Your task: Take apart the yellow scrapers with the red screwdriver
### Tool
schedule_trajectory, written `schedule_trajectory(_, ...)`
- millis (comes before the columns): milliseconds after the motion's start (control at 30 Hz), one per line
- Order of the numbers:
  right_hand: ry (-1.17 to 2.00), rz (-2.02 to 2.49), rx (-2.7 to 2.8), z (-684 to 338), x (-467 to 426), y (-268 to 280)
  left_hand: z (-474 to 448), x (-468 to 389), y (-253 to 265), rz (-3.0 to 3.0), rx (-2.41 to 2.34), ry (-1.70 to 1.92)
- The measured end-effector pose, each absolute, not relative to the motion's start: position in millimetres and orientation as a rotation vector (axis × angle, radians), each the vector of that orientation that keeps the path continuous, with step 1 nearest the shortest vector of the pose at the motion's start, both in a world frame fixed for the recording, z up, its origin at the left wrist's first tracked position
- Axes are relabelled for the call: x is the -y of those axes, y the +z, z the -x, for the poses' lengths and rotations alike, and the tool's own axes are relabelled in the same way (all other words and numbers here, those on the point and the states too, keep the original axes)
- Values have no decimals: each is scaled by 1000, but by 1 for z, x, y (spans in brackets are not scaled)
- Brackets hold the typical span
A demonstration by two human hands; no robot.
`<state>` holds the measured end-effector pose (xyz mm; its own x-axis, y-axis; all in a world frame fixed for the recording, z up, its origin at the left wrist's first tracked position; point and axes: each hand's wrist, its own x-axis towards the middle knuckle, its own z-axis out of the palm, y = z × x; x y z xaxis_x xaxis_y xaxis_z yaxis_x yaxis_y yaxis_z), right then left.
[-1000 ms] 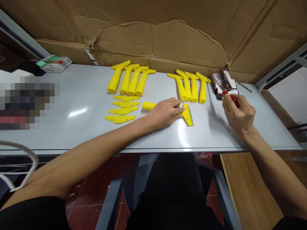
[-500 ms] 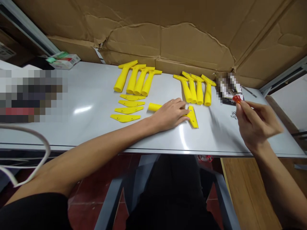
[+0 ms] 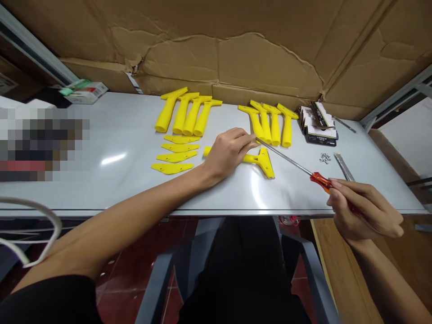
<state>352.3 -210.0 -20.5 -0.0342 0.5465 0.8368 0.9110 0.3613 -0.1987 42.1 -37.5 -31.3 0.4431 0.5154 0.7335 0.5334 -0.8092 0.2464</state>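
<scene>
My right hand grips a screwdriver by its red handle, the metal shaft pointing left. At the shaft's tip, the thumb and fingers of my left hand are pinched together; whether a small piece sits between them is hidden. Under that hand a yellow scraper lies on its side, its handle partly covered, its head facing right. Left of it are several flat yellow plates with holes. Small loose screws form a pile at the right, beside a thin clear-wrapped strip.
Several yellow handles stand in a row at back left, with several scrapers at back right. Black and white packs are stacked by the cardboard wall. A small box sits far left on the white table.
My right hand has come lower, and the screwdriver's shaft now points at my left fingers. My left fingers have left the scraper's head and pinch at the screwdriver's tip.
</scene>
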Motion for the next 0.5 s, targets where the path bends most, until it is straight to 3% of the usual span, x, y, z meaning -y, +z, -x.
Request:
schedule_trajectory(200, -431, 1263, 1622, -346, 210, -25, -39, 38, -28, 2708, 1001, -1329)
schedule_trajectory(500, -800, 1157, 1451, -376, 188, -3, -69, 5, -1, 2814, 923, -946)
